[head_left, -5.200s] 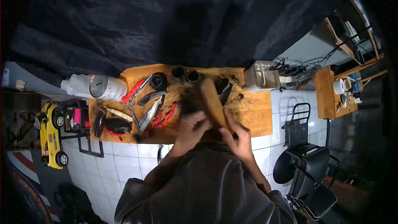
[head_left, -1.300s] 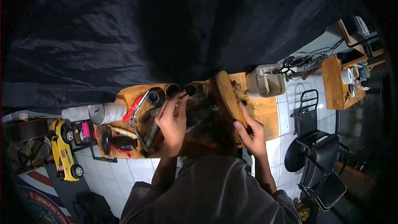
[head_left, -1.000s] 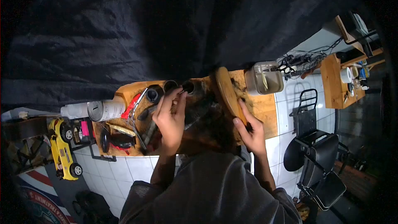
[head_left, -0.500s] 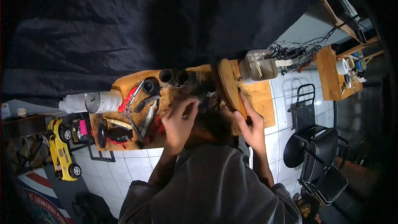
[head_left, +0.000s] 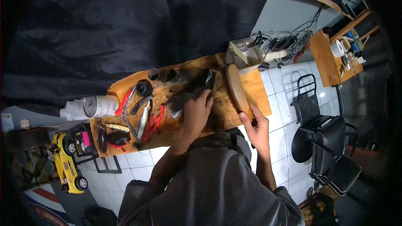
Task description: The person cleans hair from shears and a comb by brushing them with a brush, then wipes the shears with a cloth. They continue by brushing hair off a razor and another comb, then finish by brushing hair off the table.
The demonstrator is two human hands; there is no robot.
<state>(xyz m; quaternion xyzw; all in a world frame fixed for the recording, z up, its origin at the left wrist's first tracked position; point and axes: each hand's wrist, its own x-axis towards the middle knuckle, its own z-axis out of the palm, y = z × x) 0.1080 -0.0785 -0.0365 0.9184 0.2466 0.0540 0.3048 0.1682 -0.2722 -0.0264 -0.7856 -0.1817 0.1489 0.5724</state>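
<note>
My right hand [head_left: 256, 127] is wrapped around the narrow near end of a long, curved wooden brush [head_left: 238, 87], held over the right part of the wooden table; its bristles are hard to see. My left hand [head_left: 198, 108] reaches over the middle of the table, fingers bent against a dark, flat object [head_left: 210, 80] whose kind I cannot make out. Beside that hand lies a small clear piece [head_left: 175, 111]. Left of it are red-handled tools [head_left: 155, 122], and dark clippings are scattered over the wood.
White bottles [head_left: 100, 106] stand at the table's left end, with dark cups [head_left: 153, 74] along the back. A plastic bin [head_left: 247, 58] sits at the back right. To the right is a black chair [head_left: 328, 146]; a yellow toy car [head_left: 68, 163] is at left.
My left hand has moved right and away from me, onto the dark object. My right hand still grips the brush. The whole view has shifted slightly.
</note>
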